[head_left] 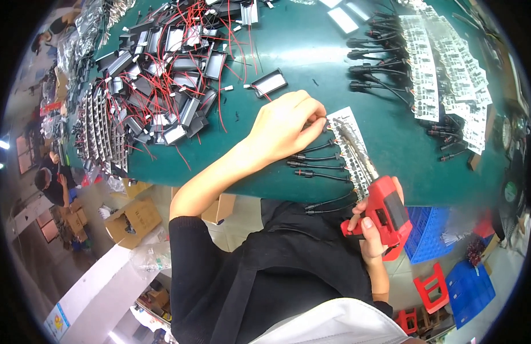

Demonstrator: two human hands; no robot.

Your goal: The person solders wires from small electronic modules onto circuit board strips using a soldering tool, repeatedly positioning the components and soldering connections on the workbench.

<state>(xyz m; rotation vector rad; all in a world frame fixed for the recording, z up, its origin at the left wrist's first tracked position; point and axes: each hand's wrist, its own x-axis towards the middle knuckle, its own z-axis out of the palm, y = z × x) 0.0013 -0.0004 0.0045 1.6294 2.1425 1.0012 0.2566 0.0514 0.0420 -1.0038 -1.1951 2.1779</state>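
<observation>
In the head view, the white board strip (348,153) lies over the near part of the green bench (302,51) in front of you, with black cables (318,165) fanning out to its left. If your left hand (285,123) tugs sideways, the far cable it pinches could strain its joint on the strip. The red tool (395,213) looks heavy for so thin a board, so leaning on it could skew or scratch the strip; whether its nose touches, you cannot tell from here. The nearest cables reach past the bench edge over your dark clothing (317,252) and might snag if you shift.

Your left forearm crosses from the near left, elbow bent out, palm down, thumb and fingers closed together at the strip's far end; the cable end between them is mostly hidden. Your right hand (371,235) comes up from the near right, wrapped around the tool's handle, thumb on the near-left side, nose aimed far left along the strip. Whether a finger presses the trigger is unclear.
</observation>
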